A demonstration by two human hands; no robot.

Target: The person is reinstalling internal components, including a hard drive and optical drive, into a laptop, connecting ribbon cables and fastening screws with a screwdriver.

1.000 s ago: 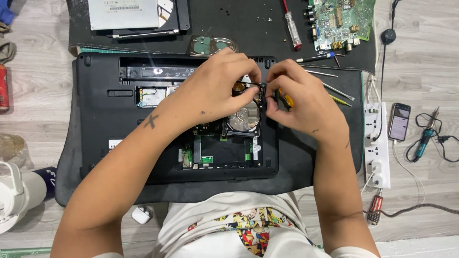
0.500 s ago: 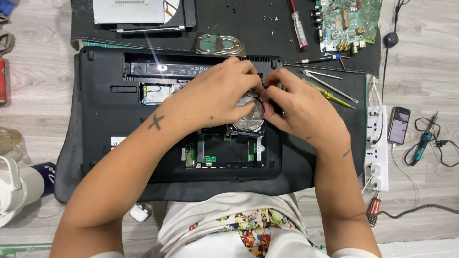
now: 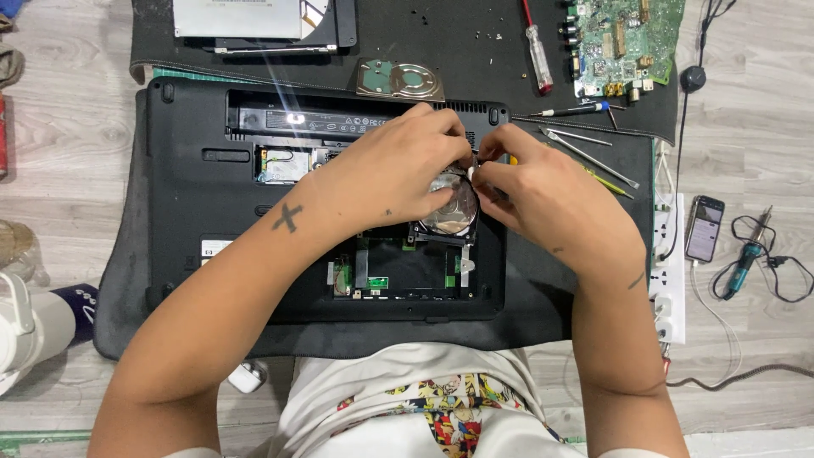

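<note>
A black laptop lies bottom up on a dark mat, with its lower bay uncovered. In that bay sits an opened hard drive with a bare shiny platter. My left hand curls over the drive's upper left, its fingertips pinching at the drive's top edge. My right hand meets it from the right, fingers closed around a small yellow-handled tool whose tip is hidden between the fingers. The two hands touch above the platter and hide most of the drive's top.
On the mat behind the laptop lie a metal drive cover, a red screwdriver, a green circuit board and an optical drive. Thin tools, a power strip, a phone and a soldering iron lie right. A white jug stands left.
Both hands have stayed over the hard drive, and their fingertips have drawn closer together at its top edge. The yellow tool is now more hidden in the right hand.
</note>
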